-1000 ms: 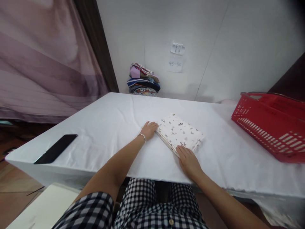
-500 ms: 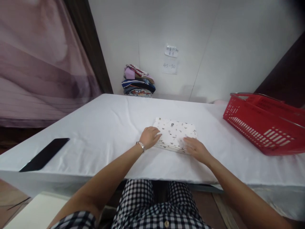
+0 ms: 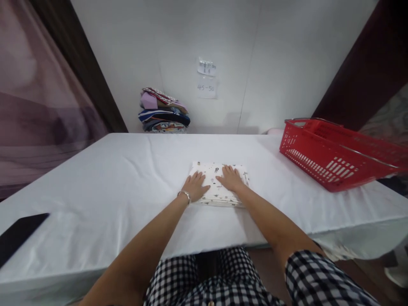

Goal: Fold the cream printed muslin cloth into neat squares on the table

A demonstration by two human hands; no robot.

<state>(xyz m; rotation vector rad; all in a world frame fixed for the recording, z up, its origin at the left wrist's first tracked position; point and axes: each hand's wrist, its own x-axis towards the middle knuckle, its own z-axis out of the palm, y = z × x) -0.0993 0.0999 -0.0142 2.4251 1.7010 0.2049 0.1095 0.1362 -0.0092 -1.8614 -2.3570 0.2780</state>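
Note:
A folded white cloth (image 3: pixel 213 192) with small dark printed figures lies on the white-covered table (image 3: pixel 134 187) in front of me. Its layers show along the near edge. My left hand (image 3: pixel 194 187) rests on its left side, fingers spread and pointing away from me. On its upper right part lies my right hand (image 3: pixel 230 178), flat with the fingers apart. Neither hand grips the cloth; both palms press on top of it. A bracelet circles my left wrist.
A red plastic basket (image 3: pixel 318 159) stands at the table's right side. Folded fabrics (image 3: pixel 164 114) are piled at the back against the wall. A dark flat object (image 3: pixel 21 233) lies at the left front edge. Paper notes (image 3: pixel 206 87) hang on the wall.
My right hand has moved from the cloth's right edge onto its top and lies flat. My left hand's fingers have spread on the left side. The camera view has turned to the right.

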